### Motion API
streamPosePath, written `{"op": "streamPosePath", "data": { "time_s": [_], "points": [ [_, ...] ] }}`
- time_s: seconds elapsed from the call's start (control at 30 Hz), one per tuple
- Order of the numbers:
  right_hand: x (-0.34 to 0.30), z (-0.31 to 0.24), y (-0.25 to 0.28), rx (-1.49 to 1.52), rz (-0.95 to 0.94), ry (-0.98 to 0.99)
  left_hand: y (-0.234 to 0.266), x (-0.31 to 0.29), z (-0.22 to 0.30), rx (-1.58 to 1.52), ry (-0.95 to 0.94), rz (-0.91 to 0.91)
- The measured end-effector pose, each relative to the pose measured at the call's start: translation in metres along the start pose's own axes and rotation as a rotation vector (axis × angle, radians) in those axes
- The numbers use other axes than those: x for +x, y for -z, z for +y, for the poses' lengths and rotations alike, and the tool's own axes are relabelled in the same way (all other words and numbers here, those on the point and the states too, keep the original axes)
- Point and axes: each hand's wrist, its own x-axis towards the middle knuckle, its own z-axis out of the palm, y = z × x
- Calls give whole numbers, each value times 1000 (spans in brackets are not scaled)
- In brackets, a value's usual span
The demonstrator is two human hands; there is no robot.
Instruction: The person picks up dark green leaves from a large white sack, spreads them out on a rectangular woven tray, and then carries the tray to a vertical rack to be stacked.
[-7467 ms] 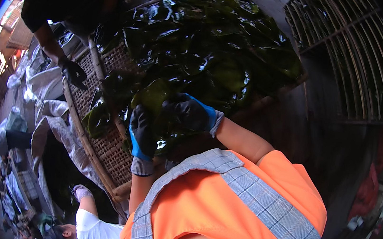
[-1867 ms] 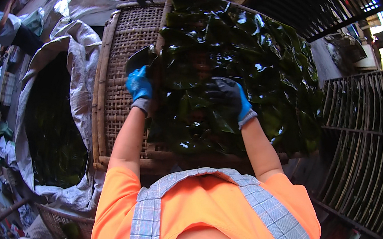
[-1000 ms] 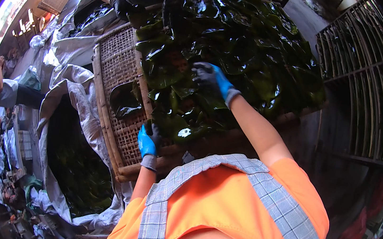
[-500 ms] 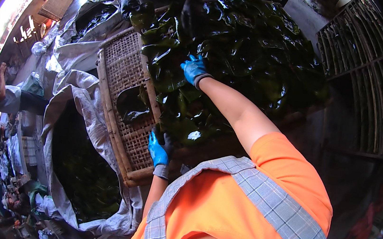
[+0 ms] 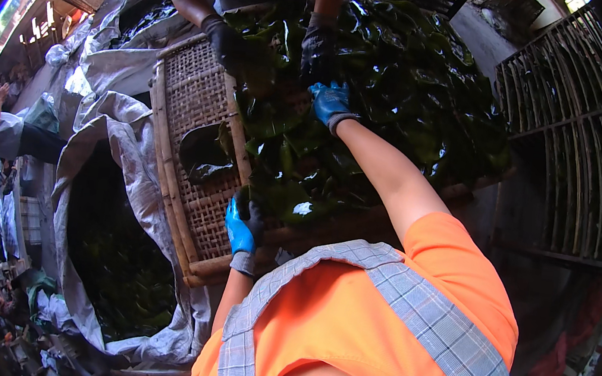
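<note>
Across woven bamboo rack [image 5: 191,92], glossy dark-green leaves [image 5: 411,89] spread wide; right hand [image 5: 332,106] over them, fingers splayed, just beside co-worker's dark-gloved hand [image 5: 319,51]. Left hand [image 5: 242,227] well apart, near rack's front edge, grip unclear.

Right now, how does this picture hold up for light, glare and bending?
Head view, upper left: daylight is blown out. Head view, centre: wet leaves throw white glints, the right hand reads clearly, and a co-worker's dark glove blends in. Head view, left: the hollow within the grey sheeting sinks into shadow. Head view, right: the slatted rack curves toward the black rim.
</note>
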Motion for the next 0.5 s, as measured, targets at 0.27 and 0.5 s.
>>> {"op": "streamPosePath", "data": {
  "time_s": [0.27, 0.5],
  "points": [
    [-35, 21, -6, 235, 479, 146, 5, 7, -13, -40, 33, -40],
    [-152, 89, 32, 356, 725, 23, -3, 6, -8, 46, -47, -32]
  ]
}}
